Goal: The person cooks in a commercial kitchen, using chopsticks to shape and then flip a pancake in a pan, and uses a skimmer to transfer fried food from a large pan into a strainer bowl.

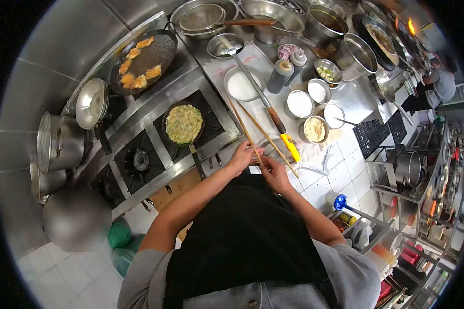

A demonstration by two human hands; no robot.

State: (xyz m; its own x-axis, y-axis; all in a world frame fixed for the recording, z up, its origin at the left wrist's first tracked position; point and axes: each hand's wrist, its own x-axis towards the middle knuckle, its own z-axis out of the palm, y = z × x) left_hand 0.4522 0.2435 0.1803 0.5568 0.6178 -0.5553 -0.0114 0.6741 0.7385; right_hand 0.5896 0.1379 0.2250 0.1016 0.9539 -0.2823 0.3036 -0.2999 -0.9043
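My left hand (pixel 241 158) is by the stove's edge with fingers curled beside a long wooden chopstick (pixel 241 122); whatever it grips is hidden. Close by on its right, my right hand (pixel 276 176) is closed around the lower end of that chopstick. A second wooden chopstick (pixel 267 137) slants across the steel counter just beyond my hands. Beside it lies a ladle (pixel 252 82) with a wooden grip, near a yellow-handled tool (pixel 290 148). On a burner to the left, a small pan (pixel 197 159) holds a round green-flecked omelette (pixel 184 124).
Golden pieces fry in a wok (pixel 162 49) at the back left. Bowls of white powder (pixel 300 104), squeeze bottles (pixel 282 74) and a bowl of pale paste (pixel 315 129) crowd the counter. A flame (pixel 411 26) burns near another person (pixel 441 82) at far right.
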